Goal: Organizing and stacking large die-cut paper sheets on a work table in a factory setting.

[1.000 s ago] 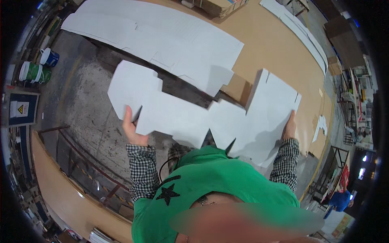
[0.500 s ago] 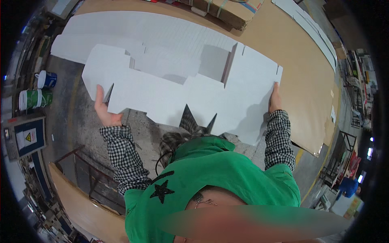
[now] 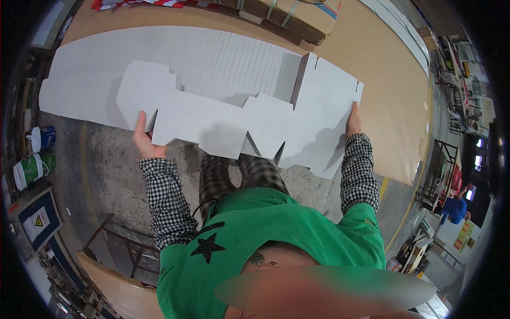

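A large white cardboard blank (image 3: 207,117), die-cut with notches, tabs and pointed slits, spans the space between my hands. My left hand (image 3: 147,139) grips its lower left edge beside a slit, thumb lying on top and fingers hidden beneath. At the right end, my right hand (image 3: 354,120) is closed on the edge near a small slot, its fingers mostly hidden. A brown edge (image 3: 300,80) shows along the cutout on the blank's right part; whether several blanks lie together there I cannot tell. Behind it, fanned white cardboard sheets (image 3: 79,69) overlap on the brown-topped table (image 3: 393,117).
A strapped cardboard bundle (image 3: 297,18) sits at the table's far side, near red and white pieces (image 3: 127,4). White strips (image 3: 398,32) lie at the far right. On the floor at left stand a blue-and-white bucket (image 3: 41,139) and a green-and-white one (image 3: 34,170). A co-worker (image 3: 455,208) is far right.
The surroundings have shifted left in view, and the held blank has moved rightward over the fanned sheets. Both hands keep their hold. My legs now show below the blank.
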Tool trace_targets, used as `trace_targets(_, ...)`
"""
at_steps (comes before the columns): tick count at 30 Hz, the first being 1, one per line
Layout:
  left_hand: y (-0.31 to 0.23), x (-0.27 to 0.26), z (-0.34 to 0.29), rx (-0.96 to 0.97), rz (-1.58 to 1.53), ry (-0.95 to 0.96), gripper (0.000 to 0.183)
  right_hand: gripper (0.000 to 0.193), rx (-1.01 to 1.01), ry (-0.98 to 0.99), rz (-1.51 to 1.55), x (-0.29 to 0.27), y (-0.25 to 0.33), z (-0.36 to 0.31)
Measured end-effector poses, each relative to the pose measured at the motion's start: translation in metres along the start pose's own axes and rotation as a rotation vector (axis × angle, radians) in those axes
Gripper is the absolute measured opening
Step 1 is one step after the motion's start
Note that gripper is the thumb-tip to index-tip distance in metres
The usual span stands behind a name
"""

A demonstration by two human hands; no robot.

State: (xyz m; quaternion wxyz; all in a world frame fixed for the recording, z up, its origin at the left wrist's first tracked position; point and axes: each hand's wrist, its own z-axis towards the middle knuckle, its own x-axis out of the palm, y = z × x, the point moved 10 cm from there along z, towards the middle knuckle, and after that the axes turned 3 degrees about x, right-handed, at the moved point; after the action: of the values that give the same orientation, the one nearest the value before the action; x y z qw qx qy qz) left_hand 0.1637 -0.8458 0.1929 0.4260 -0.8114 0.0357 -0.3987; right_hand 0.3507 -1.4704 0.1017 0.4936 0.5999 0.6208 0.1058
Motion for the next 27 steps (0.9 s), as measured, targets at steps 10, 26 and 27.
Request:
trace_targets(10, 0.020, -0.033, 0.000, -0.138, 0.217, 0.033, 0.031, 0.093, 0.018, -0.037, -0.091, -0.030, -0.005, 0.004)
trace_targets(26, 0.017, -0.061, -0.001, -0.217, 0.164, -0.096, 0.029, 0.060, -0.327, -0.220, -0.497, -0.039, 0.107, -0.074)
trace_targets(27, 0.012, -0.063, 0.000, -0.185, 0.244, -0.118, 0.030, 0.049, -0.553, -0.107, -0.240, -0.017, 0.131, -0.097)
